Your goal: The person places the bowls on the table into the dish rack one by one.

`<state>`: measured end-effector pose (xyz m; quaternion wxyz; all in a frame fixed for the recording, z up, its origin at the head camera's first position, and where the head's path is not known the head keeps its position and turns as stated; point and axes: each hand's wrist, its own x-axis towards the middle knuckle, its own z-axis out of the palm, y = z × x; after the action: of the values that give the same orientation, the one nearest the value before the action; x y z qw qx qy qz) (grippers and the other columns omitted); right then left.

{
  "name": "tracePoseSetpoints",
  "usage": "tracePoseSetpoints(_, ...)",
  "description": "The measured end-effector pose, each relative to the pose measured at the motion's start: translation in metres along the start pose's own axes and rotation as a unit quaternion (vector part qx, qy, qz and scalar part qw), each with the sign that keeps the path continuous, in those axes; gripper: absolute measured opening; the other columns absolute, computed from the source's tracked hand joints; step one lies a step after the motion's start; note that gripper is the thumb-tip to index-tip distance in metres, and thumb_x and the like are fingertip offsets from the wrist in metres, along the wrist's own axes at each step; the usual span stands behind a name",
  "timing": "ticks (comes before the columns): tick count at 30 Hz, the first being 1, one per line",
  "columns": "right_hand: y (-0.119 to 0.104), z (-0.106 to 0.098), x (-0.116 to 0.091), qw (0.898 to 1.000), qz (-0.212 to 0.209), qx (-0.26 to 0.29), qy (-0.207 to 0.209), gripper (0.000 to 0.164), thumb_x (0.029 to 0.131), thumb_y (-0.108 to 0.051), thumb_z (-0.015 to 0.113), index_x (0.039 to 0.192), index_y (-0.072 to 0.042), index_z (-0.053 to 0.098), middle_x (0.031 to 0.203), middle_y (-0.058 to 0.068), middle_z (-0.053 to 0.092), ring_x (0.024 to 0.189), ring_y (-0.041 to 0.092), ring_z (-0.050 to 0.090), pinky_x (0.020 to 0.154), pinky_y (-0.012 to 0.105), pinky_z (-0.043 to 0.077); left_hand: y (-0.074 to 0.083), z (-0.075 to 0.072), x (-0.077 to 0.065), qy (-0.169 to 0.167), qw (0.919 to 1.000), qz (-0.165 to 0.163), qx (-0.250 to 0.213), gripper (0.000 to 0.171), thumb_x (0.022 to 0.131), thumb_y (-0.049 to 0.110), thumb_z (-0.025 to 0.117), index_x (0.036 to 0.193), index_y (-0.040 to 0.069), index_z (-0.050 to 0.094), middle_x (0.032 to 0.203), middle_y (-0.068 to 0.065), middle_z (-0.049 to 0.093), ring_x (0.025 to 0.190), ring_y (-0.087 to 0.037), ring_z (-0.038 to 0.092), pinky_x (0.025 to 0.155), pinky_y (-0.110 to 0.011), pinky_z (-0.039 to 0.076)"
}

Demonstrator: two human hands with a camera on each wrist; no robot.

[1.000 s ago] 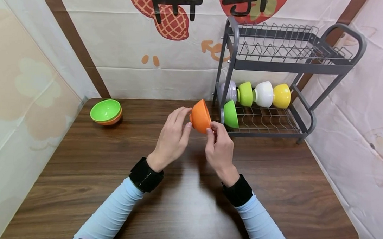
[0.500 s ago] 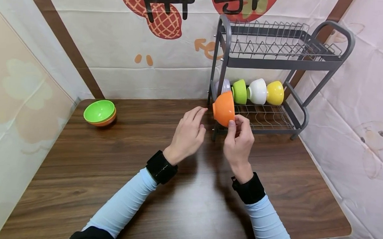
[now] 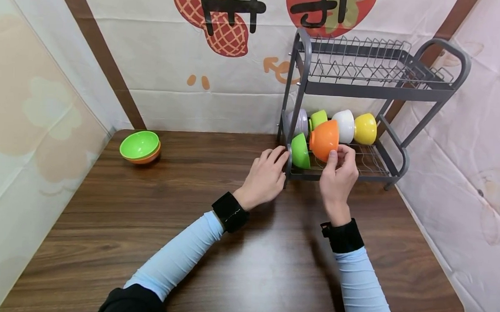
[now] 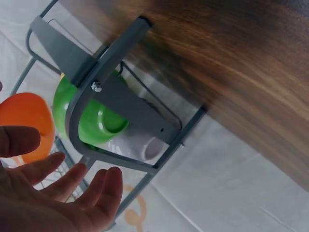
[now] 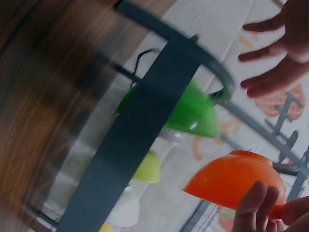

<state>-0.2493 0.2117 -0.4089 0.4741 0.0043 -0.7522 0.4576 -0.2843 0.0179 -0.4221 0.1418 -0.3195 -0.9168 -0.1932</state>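
My right hand point(image 3: 339, 177) pinches the rim of an orange bowl point(image 3: 324, 140) between thumb and fingers. Tipped on its side, the bowl is in front of the rack's lower tier, just right of a green bowl point(image 3: 300, 151). That green bowl stands on edge at the front left of the dish rack point(image 3: 372, 92). Beside the rack's left front post is my left hand point(image 3: 262, 178), its fingers loosely extended and holding nothing. In the left wrist view those fingers point(image 4: 67, 183) are apart from the orange bowl point(image 4: 29, 123); whether they touch the frame I cannot tell.
Behind, on the lower tier, a lilac bowl point(image 3: 301, 122), a lime bowl point(image 3: 319, 117), a white bowl point(image 3: 344, 125) and a yellow bowl point(image 3: 365, 129) stand sideways in a row. A green bowl point(image 3: 139, 144) nested in an orange bowl point(image 3: 148, 159) is at the table's back left.
The orange bowl has moved right, from between both hands to the rack front, carried by my right hand. My left hand has come off the bowl and shifted right to the rack post.
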Motion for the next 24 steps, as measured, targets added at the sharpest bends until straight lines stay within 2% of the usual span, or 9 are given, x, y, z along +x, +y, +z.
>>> tracePoseSetpoints(6,0.023,-0.005,0.020,0.996,0.074,-0.041,-0.009,0.022,0.108,-0.012,0.058,0.118,0.007,0.063,0.094,0.015,0.062,0.080,0.023,0.054,0.079,0.031,0.038,0.000,0.006,0.000,-0.019,0.9997,0.004,0.017,0.052,0.106,0.014,0.050,0.158,0.011,0.046,0.166,-0.011,0.034,0.144,-0.034,0.037,0.104,-0.052,0.042)
tracePoseSetpoints(14,0.041,-0.007,0.033,0.980,0.169,-0.088,-0.048,0.027,0.109,-0.016,0.056,0.122,0.005,0.064,0.097,0.014,0.061,0.093,0.033,0.056,0.091,0.042,0.040,0.001,0.008,-0.002,-0.031,0.9986,0.010,0.041,0.051,0.107,0.016,0.048,0.158,0.011,0.047,0.166,-0.009,0.035,0.144,-0.034,0.036,0.104,-0.052,0.043)
tracePoseSetpoints(18,0.041,-0.006,0.034,0.974,0.188,-0.098,-0.077,0.027,0.108,-0.016,0.056,0.122,0.005,0.065,0.099,0.018,0.063,0.095,0.038,0.057,0.091,0.044,0.040,0.001,0.007,-0.004,-0.033,0.9984,0.011,0.044,0.050,0.108,0.015,0.046,0.158,0.010,0.047,0.166,-0.010,0.035,0.144,-0.034,0.036,0.104,-0.052,0.043)
tracePoseSetpoints(24,0.039,-0.003,0.035,0.967,0.199,-0.110,-0.113,0.028,0.109,-0.017,0.054,0.123,0.004,0.064,0.102,0.019,0.064,0.098,0.039,0.058,0.093,0.046,0.040,0.003,0.003,-0.003,-0.029,0.9985,0.012,0.046,0.050,0.108,0.014,0.045,0.157,0.010,0.047,0.165,-0.010,0.036,0.144,-0.035,0.037,0.104,-0.052,0.043)
